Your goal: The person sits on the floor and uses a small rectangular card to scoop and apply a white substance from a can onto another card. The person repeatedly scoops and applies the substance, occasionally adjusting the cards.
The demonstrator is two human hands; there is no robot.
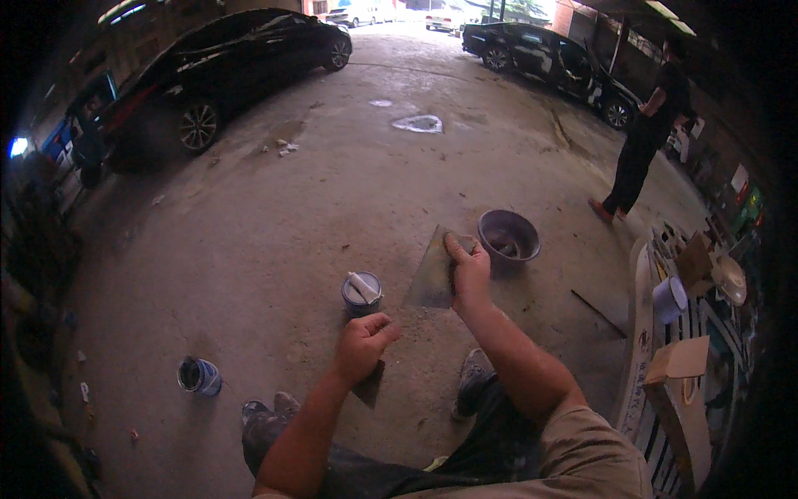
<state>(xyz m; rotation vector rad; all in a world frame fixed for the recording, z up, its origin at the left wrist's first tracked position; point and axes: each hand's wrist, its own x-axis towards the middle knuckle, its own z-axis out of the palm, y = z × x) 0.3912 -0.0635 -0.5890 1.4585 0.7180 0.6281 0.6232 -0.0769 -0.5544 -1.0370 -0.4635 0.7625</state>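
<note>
My right hand (471, 279) grips a thin, flat grey-green plate (431, 270) by its right edge, thumb on top. Fingers curled, my left hand (363, 343) is closed. A dark, pointed flat blade (371, 387) sticks out below its palm; how it is held is hidden. Just beyond my left hand stands a round can (361, 306) with a pale lid. Across that lid lies a white tube (363, 287). A dark round basin (509, 259) rests on the floor beyond my right hand, with something indistinct inside.
An opened can (199, 377) stands at the lower left. To the right, a bench-like frame (636, 358) carries a white container (669, 299) and cardboard (677, 359). A thin rod (597, 312) lies nearby. A person (644, 133) stands at right; black cars (224, 71) are farther off.
</note>
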